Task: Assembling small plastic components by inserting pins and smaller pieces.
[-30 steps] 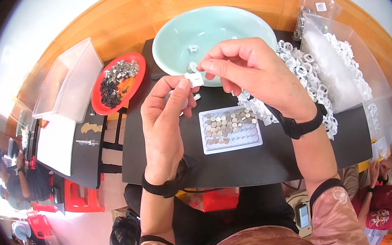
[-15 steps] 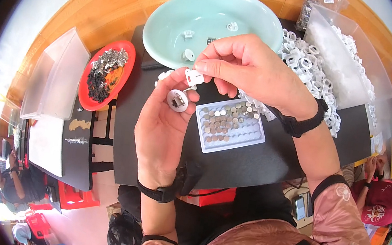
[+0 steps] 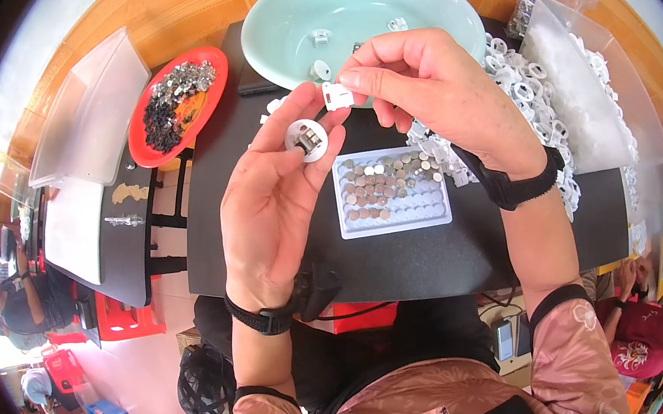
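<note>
My left hand [image 3: 261, 211] is raised palm up over the dark table, holding a small round white plastic part [image 3: 307, 140] with metal contacts inside between thumb and fingers. Just above it, a small blocky white plastic piece [image 3: 337, 96] is pinched by the thumb and fingertips of my right hand [image 3: 447, 89], and my left fingertips are close against it. The two parts are apart. Below my right hand lies a pale plastic tray [image 3: 415, 222] with rows of button cells [image 3: 373, 189] in its pockets.
A light green basin [image 3: 275, 17] with a few white parts stands behind. To its right are piled white plastic parts [image 3: 525, 90] and a clear bin [image 3: 624, 150]. On the left, a red plate [image 3: 211, 103] holds metal and black bits, beside another clear bin [image 3: 84, 121].
Both hands have risen slightly in the picture, along with a small shift of the whole view. The left thumb now presses on the round white part. Both hands keep their parts.
</note>
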Motion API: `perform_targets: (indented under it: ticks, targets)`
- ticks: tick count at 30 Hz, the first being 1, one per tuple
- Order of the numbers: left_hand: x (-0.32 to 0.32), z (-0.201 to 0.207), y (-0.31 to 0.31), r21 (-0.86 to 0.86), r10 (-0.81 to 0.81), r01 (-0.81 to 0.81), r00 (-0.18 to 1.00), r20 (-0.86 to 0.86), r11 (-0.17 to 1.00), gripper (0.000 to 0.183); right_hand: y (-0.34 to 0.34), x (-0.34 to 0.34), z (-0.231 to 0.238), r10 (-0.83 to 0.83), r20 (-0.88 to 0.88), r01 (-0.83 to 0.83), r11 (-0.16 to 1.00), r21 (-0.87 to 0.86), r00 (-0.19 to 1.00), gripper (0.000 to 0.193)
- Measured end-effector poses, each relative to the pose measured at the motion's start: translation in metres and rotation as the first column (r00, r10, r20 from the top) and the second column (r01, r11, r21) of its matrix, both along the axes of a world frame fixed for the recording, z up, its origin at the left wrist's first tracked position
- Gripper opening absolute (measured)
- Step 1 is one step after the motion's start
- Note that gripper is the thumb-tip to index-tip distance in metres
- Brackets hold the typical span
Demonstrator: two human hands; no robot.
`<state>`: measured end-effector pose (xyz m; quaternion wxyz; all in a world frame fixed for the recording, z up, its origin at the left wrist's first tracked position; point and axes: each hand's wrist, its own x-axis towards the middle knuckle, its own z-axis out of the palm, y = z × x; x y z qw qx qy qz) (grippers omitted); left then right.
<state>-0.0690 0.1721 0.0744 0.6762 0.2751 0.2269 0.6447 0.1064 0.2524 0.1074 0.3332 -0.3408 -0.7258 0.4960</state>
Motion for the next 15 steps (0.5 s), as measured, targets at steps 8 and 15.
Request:
perform_targets:
  ticks: [8,15]
  targets:
    - [0.0020,-0.0015,0.0006,-0.019,0.018,-0.020,0.994,-0.108,1.000,0.048,0.0015,0.0000,-0.0036,-0.030,0.005,0.030,0.999,-0.027,1.000,0.021]
    - [-0.0007,-0.0033,0.0020,-0.028,-0.008,0.005,0.995,-0.101,1.000,0.044,0.0005,-0.0001,-0.0028,-0.058,-0.034,0.058,0.998,0.000,0.998,0.021]
